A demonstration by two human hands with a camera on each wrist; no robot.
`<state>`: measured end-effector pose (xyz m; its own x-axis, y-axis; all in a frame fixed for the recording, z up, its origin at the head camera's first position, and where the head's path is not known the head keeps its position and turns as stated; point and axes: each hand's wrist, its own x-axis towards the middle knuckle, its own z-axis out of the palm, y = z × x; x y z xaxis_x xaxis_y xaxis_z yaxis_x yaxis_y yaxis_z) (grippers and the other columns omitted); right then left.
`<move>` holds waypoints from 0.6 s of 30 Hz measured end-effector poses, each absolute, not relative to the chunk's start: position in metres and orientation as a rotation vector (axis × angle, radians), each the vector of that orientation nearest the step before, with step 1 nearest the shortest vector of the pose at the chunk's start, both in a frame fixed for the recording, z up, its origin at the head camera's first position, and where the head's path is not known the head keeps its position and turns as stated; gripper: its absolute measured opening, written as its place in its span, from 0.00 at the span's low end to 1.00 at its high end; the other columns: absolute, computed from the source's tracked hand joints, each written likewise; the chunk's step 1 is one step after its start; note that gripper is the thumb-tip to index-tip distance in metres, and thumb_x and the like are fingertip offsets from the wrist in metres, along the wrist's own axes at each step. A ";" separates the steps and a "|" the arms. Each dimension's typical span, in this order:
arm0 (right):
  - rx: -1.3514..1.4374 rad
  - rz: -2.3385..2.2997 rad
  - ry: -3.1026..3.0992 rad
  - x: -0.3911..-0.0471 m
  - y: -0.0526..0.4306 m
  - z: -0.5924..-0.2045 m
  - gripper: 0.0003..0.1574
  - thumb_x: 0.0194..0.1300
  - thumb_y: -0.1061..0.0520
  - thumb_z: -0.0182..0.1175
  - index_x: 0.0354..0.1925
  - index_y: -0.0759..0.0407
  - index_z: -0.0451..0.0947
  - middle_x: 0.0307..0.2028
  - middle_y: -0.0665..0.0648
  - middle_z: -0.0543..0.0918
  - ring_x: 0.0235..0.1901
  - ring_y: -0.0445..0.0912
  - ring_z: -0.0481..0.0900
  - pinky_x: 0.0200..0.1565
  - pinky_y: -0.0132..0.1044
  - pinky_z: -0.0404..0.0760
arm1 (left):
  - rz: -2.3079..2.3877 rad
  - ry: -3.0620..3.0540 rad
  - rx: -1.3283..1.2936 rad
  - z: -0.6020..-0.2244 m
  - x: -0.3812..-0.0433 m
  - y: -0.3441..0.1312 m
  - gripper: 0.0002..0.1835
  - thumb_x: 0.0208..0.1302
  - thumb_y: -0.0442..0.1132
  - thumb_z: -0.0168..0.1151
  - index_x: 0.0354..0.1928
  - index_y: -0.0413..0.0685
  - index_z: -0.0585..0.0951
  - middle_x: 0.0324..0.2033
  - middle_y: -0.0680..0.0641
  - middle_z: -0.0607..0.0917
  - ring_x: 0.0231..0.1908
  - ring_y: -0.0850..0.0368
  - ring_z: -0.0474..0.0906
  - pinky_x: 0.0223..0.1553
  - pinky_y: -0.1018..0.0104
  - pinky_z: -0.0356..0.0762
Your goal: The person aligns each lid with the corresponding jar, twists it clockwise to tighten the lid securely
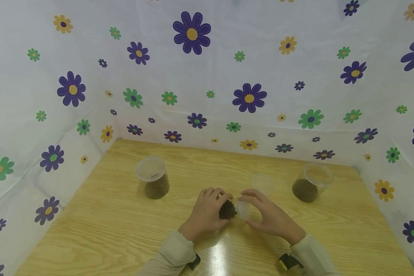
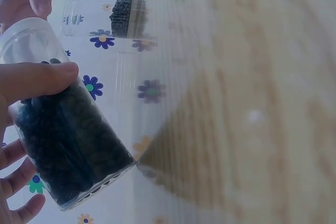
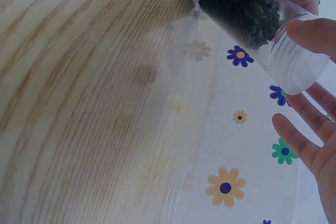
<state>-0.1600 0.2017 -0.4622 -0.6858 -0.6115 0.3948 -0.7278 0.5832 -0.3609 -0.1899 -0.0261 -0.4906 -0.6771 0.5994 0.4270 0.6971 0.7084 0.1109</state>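
My left hand (image 1: 208,209) grips a clear plastic jar (image 2: 79,140) full of small dark pieces like beans or seeds. Fingers and thumb wrap its body, and it lies tilted close over the table, mouth end toward the right. A frosted screw lid (image 3: 307,69) covers that end, with thread rings showing beside it. Around the lid, my right hand (image 1: 272,216) forms a wide curve; its thumb overlaps the lid in the right wrist view while the other fingers stretch out, spread apart, with their tips by the lid's edge.
On the wooden table (image 1: 100,226), a lidded jar (image 1: 153,178) of dark contents stands at back left. Another jar (image 1: 312,182), uncovered and partly filled, stands at back right. A loose translucent lid (image 1: 262,183) lies just beyond my right hand. Flowered cloth (image 1: 220,69) encloses the table's back and sides.
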 end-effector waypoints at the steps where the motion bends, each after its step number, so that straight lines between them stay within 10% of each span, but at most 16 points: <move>1: 1.121 0.738 -2.576 -0.160 0.201 -0.463 0.42 0.44 0.61 0.74 0.58 0.57 0.69 0.58 0.61 0.70 0.55 0.54 0.74 0.47 0.42 0.81 | -0.374 -2.555 -1.009 -0.491 -0.190 -0.027 0.37 0.38 0.56 0.77 0.53 0.58 0.74 0.45 0.52 0.78 0.45 0.55 0.74 0.51 0.53 0.74; 18: 1.105 0.767 -2.570 -0.162 0.199 -0.466 0.37 0.46 0.60 0.73 0.56 0.55 0.70 0.53 0.53 0.72 0.52 0.46 0.74 0.48 0.39 0.80 | -0.366 -2.519 -1.011 -0.495 -0.191 -0.028 0.38 0.36 0.59 0.77 0.53 0.58 0.74 0.44 0.53 0.78 0.45 0.55 0.75 0.51 0.54 0.74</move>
